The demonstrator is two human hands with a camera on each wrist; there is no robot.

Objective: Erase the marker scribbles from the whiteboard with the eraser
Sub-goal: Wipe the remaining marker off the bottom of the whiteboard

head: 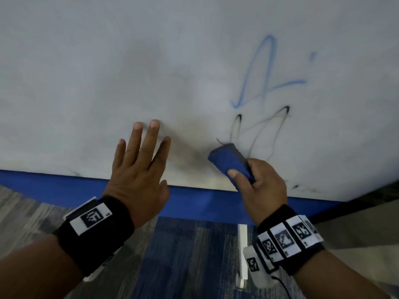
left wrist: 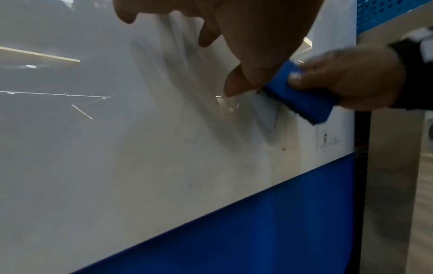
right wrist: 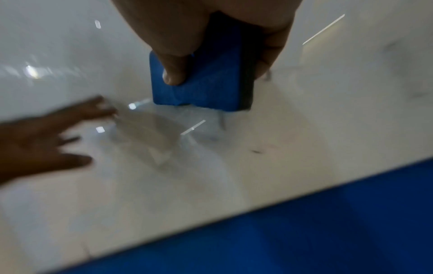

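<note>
The blue eraser (head: pixel 230 161) is pressed against the whiteboard (head: pixel 108 72), pinched in the right hand (head: pixel 262 186) between thumb and curled fingers, just below the black scribble (head: pixel 259 130). A blue scribble (head: pixel 263 72) sits higher up, beyond that hand. The left hand (head: pixel 138 169) lies spread flat on the board, beside the eraser, bracing it. Wiping looks under way: grey smears sit between the hands, and both scribbles remain. Next comes a firm upward stroke across the black loops. No containers show anywhere.

Blue eraser (head: pixel 230 161) on smudged whiteboard (head: pixel 108 72) below scribbles (head: pixel 262 100) (blue, apparently black).
</note>
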